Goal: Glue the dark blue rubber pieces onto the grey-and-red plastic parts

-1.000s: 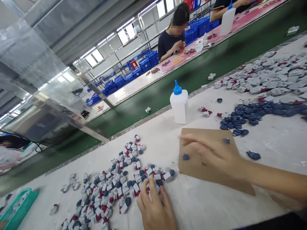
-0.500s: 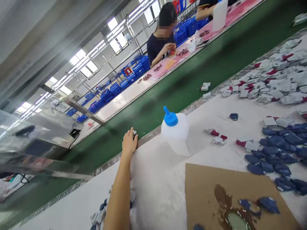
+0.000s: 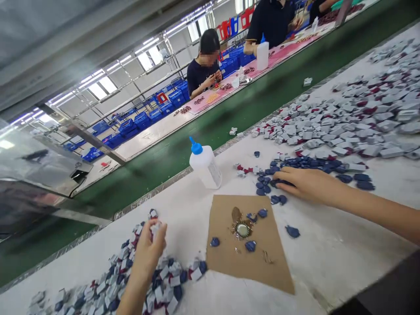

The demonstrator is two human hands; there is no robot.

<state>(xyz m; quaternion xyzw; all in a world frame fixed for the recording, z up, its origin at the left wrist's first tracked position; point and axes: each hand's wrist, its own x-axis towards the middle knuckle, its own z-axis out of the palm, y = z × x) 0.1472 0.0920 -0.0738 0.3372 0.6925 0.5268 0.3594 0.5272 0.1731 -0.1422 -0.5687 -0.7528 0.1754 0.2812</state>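
Observation:
My left hand [image 3: 149,245] is above the heap of mixed grey, dark red and navy pieces [image 3: 108,275] on the left, its fingers closed round a small light-grey piece [image 3: 156,229]. My right hand [image 3: 300,181] reaches into the pile of navy pieces [image 3: 308,163]. Thumb and index finger are bent round a navy piece there, partly hidden. Between the hands lies a cardboard sheet [image 3: 223,258] with a brown wet spill, a round cap-like dish [image 3: 243,229] and several navy pieces. Behind it stands a white squeeze bottle [image 3: 206,168] with a blue nozzle.
A large spread of grey and dark red pieces [image 3: 315,127] covers the right rear. Beyond the table edge runs a green conveyor belt [image 3: 164,162], with a few stray grey pieces. Across it, people [image 3: 201,72] work at a pink-covered table [image 3: 213,98].
My left hand has drawn back from the belt's edge to the left heap. My right hand has come into view at the navy pile. The camera's view has shifted, showing more of the table.

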